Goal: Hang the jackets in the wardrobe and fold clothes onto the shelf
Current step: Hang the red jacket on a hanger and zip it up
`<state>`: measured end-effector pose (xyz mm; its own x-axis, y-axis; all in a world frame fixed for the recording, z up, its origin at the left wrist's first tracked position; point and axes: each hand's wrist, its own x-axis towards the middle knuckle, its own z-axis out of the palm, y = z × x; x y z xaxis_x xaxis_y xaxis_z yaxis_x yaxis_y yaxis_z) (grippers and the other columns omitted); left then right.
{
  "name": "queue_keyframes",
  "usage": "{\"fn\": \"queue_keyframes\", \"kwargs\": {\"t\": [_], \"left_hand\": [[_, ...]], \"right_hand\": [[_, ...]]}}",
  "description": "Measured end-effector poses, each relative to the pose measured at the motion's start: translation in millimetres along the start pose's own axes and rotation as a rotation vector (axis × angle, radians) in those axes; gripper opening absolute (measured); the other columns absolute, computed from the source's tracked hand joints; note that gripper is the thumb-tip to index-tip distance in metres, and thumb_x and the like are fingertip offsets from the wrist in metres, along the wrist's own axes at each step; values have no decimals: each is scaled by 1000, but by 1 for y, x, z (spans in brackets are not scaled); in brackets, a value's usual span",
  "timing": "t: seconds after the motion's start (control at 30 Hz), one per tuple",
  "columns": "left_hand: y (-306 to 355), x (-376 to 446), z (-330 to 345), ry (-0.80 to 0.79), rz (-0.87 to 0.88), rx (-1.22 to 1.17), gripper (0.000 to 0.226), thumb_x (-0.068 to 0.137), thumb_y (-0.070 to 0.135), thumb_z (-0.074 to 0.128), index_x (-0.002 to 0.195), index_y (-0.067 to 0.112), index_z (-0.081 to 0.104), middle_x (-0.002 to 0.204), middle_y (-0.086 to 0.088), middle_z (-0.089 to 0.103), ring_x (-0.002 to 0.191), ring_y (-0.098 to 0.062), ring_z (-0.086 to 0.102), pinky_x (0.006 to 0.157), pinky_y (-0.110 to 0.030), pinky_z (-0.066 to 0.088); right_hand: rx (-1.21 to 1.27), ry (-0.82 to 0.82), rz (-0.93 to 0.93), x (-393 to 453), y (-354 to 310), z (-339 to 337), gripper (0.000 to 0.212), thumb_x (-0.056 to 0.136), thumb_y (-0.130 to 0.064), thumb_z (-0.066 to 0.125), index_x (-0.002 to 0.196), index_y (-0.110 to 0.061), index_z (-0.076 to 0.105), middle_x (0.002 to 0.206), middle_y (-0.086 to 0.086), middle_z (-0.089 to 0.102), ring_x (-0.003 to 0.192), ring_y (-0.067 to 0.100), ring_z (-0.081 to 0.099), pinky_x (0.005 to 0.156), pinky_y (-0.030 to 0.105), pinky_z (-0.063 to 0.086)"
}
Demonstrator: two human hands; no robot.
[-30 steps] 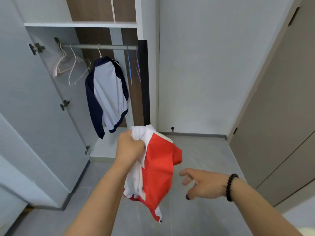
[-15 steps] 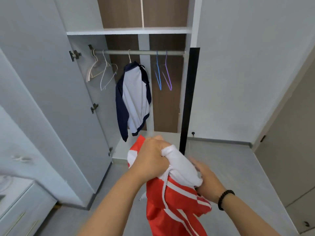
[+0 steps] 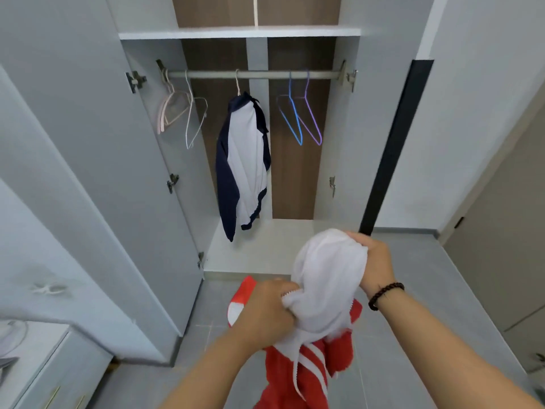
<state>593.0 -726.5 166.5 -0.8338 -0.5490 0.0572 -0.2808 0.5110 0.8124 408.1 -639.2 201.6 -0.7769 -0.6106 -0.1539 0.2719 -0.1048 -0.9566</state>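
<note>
I hold a red jacket with white stripes and white lining [image 3: 324,293] in front of the open wardrobe. My left hand [image 3: 265,308] grips its white zipper edge from the left. My right hand [image 3: 374,261] grips the bunched white fabric from the right. The red part hangs down between my arms. A navy and white jacket [image 3: 244,169] hangs on a hanger from the rail [image 3: 259,74]. A blue hanger [image 3: 290,119] and a purple hanger [image 3: 311,119] hang bare to its right. Pale bare hangers [image 3: 177,110] hang at the rail's left end.
A white shelf [image 3: 239,32] runs above the rail. The wardrobe's left door [image 3: 97,172] stands open, and a black-edged door [image 3: 392,149] stands open on the right. A white drawer unit [image 3: 44,364] sits at lower left. Grey floor tiles lie below me.
The view has come closer to the wardrobe and turned to face it. My right hand has taken hold of the jacket and pulled the white fabric up and to the right.
</note>
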Motion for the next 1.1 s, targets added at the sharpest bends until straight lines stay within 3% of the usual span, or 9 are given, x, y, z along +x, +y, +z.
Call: {"fn": "queue_keyframes", "kwargs": {"t": [0.1,0.17,0.3,0.53,0.63,0.77,0.93,1.0,1.1], "left_hand": [[-21,-5,-15,-82,-202,-54,25,64,-7,45,74,5,63,69,0,57,61,-3,47,57,-25,39],[-31,-4,-27,-138,-305,-96,39,66,-8,49,97,6,68,89,-3,68,75,-5,57,58,-13,45],[-42,17,-42,-166,-436,-160,47,64,3,57,109,13,63,103,-3,65,84,-9,58,64,-20,51],[-53,86,-92,161,-661,-562,26,43,5,58,66,14,68,72,-3,63,76,-27,58,62,-27,50],[-62,106,-123,110,-655,-774,40,49,5,75,88,13,74,92,-10,74,96,-36,66,84,-46,57],[-79,121,-145,163,-573,-890,70,44,31,95,108,14,71,104,-14,74,96,-32,71,85,-42,55],[-129,153,-165,417,-783,-842,40,74,23,81,106,1,69,97,-23,73,88,-38,71,84,-43,55],[-148,160,-173,343,-820,-719,36,71,21,83,99,1,73,96,-22,73,87,-36,71,84,-42,55],[-176,174,-187,-38,-840,-606,31,72,28,80,92,4,76,93,-16,74,85,-32,72,81,-38,56]], "right_hand": [[-168,-76,-168,7,-5,37,26,89,11,52,104,-2,68,82,-6,70,75,0,66,65,10,52],[-224,-125,-273,17,-5,54,39,87,14,52,121,-6,53,93,-6,65,76,-10,64,68,6,49],[-317,-159,-360,45,-12,79,38,86,8,56,117,-15,59,100,-5,65,92,2,63,88,19,51],[-333,-17,-436,123,-27,93,30,83,7,64,109,-5,71,100,-2,70,91,-5,64,88,18,52],[-346,-5,-413,159,-29,95,30,83,7,64,108,-9,72,99,-6,70,90,-7,64,85,14,52],[-340,3,-389,205,-34,103,29,83,7,62,107,-6,71,99,2,70,92,5,65,84,12,52],[-327,-44,-317,249,-40,114,26,83,7,61,98,-12,72,98,4,70,91,10,64,74,12,54],[-300,-73,-244,267,-36,119,29,83,6,61,92,-18,73,99,4,72,98,19,66,83,26,56],[-275,-186,-107,290,-25,133,28,85,0,62,92,-23,76,104,4,73,105,25,66,93,44,52]]}}
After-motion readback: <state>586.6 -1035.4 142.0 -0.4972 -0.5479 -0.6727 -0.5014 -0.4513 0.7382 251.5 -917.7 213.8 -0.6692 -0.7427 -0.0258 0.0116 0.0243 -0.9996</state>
